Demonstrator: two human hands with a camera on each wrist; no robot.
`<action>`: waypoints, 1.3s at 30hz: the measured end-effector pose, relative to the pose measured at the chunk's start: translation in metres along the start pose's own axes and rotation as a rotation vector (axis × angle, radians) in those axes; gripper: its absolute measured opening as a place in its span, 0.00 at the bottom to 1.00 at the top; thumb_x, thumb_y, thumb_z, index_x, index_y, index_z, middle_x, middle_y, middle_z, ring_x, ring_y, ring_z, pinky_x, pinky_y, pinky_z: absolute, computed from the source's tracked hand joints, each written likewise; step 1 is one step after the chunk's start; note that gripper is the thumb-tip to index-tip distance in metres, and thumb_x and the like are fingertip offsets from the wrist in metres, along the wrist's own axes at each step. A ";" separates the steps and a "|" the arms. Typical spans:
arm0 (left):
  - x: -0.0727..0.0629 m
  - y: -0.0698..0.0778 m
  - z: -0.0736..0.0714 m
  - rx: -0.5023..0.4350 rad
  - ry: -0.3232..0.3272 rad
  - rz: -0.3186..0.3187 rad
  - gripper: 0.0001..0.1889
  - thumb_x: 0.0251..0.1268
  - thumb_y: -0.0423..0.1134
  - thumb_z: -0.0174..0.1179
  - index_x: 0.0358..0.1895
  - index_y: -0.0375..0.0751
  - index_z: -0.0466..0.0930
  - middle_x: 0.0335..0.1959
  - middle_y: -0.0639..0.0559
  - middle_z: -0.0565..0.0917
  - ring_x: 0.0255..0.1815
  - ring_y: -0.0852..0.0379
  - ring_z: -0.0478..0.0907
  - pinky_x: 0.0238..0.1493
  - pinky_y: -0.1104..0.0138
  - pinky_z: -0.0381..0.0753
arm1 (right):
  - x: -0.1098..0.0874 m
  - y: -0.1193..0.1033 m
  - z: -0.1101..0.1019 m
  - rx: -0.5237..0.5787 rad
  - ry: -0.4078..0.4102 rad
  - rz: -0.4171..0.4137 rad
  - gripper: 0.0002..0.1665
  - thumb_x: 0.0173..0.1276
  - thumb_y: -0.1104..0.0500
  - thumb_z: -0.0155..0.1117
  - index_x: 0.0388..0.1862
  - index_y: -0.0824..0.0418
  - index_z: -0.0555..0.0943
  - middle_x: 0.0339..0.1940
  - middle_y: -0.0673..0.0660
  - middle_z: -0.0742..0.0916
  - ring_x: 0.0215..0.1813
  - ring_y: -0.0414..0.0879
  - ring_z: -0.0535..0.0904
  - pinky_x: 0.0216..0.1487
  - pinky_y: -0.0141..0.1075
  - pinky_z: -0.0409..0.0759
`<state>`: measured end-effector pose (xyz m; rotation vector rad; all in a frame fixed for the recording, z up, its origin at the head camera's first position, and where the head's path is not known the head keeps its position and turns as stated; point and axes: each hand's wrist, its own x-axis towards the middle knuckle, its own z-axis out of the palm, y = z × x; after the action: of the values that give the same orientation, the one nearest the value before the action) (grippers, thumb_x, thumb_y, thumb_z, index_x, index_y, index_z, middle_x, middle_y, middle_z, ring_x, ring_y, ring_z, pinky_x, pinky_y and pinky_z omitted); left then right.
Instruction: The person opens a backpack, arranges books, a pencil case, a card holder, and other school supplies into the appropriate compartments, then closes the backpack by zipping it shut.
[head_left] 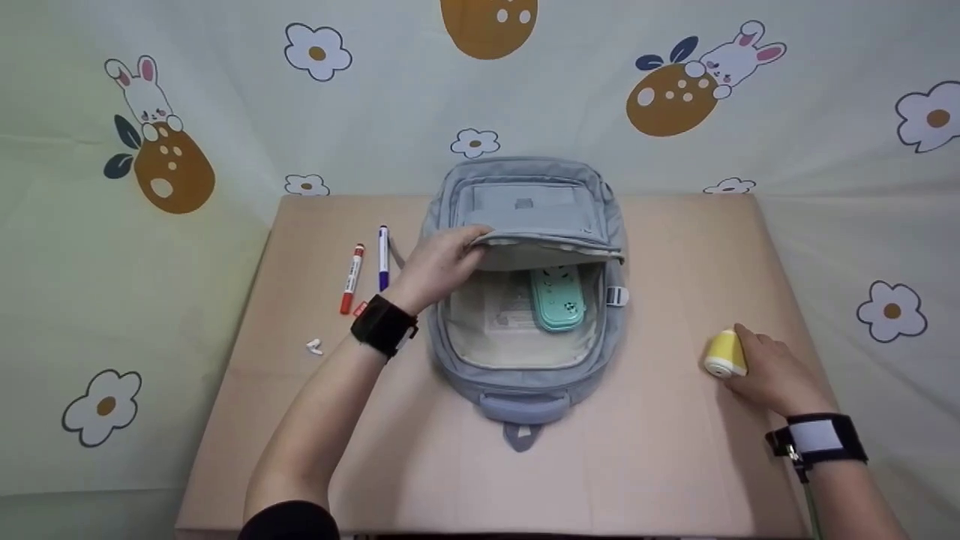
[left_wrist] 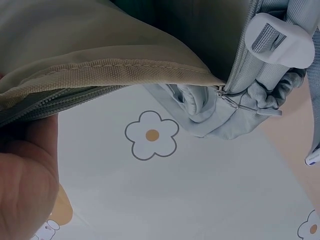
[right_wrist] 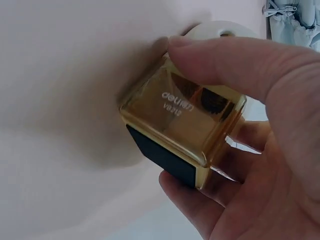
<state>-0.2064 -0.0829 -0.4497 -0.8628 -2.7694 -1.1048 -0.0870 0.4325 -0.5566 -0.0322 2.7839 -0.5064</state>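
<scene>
- Sharpener (head_left: 725,352), yellow and white: near the table's right edge, about midway between far and near edges. Lettering and a dark panel show on its see-through yellow body in the right wrist view. Cannot tell whether it touches the surface.
- Right hand (head_left: 780,375): holds the sharpener, thumb across one face, fingers curled against the opposite side.
- Backpack (head_left: 611,337), grey-blue: lies open at the middle of the table, one end reaching the far edge, carry handle (head_left: 525,407) pointing to the near edge.
- Left hand (head_left: 442,259): grips the rim of the backpack's flap (head_left: 540,259) at its left corner, holding it raised; pale lining shows beneath.
- Pencil case (head_left: 561,304), mint green: inside the backpack, right of centre, far end hidden under the flap.
- White buckle (head_left: 616,296) on the backpack's right side.
- Red marker (head_left: 352,279) and blue marker (head_left: 384,259): side by side, apart, toward the table's far left corner. Small red piece (head_left: 360,308) just beside the red one, partly hidden by the wrist.
- Small white piece (head_left: 314,346): closer to the left edge, nearer than the markers.
- Table (head_left: 645,465): tan surface; printed cloth (head_left: 390,135) behind its far edge.
</scene>
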 end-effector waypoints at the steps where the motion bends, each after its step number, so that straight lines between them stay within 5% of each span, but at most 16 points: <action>1: 0.000 0.000 0.000 0.000 0.001 0.001 0.15 0.78 0.38 0.55 0.62 0.43 0.82 0.58 0.48 0.85 0.59 0.54 0.81 0.60 0.62 0.79 | 0.000 -0.001 0.000 0.002 0.004 -0.006 0.55 0.60 0.59 0.75 0.77 0.79 0.55 0.58 0.83 0.75 0.55 0.76 0.74 0.53 0.69 0.73; 10: 0.001 -0.001 0.000 0.012 0.008 0.019 0.16 0.78 0.37 0.55 0.63 0.42 0.81 0.59 0.48 0.85 0.60 0.54 0.81 0.61 0.62 0.78 | -0.001 -0.041 -0.019 0.010 0.110 -0.092 0.55 0.61 0.61 0.76 0.78 0.76 0.54 0.59 0.81 0.76 0.58 0.74 0.74 0.58 0.69 0.72; 20: 0.002 0.000 -0.001 0.034 0.013 0.023 0.17 0.78 0.35 0.54 0.64 0.40 0.81 0.59 0.46 0.84 0.61 0.52 0.81 0.62 0.60 0.78 | -0.012 -0.137 -0.033 -0.079 0.232 -0.393 0.53 0.58 0.60 0.78 0.79 0.68 0.61 0.66 0.71 0.78 0.62 0.66 0.77 0.53 0.62 0.80; 30: 0.003 0.001 -0.001 0.040 0.024 0.043 0.16 0.77 0.34 0.54 0.63 0.39 0.82 0.58 0.46 0.85 0.60 0.52 0.81 0.62 0.61 0.78 | 0.011 -0.229 -0.009 -0.116 0.171 -0.631 0.53 0.54 0.62 0.77 0.78 0.65 0.65 0.68 0.65 0.79 0.64 0.60 0.77 0.58 0.52 0.81; 39: 0.002 0.001 -0.002 0.043 0.020 0.039 0.16 0.77 0.34 0.55 0.63 0.39 0.81 0.59 0.46 0.85 0.60 0.52 0.81 0.63 0.61 0.77 | 0.049 -0.285 0.022 -0.212 0.170 -0.722 0.49 0.60 0.59 0.74 0.78 0.66 0.63 0.65 0.66 0.80 0.63 0.59 0.78 0.63 0.50 0.77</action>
<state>-0.2080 -0.0819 -0.4470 -0.8925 -2.7371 -1.0380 -0.1364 0.1539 -0.4918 -1.1117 2.9141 -0.3737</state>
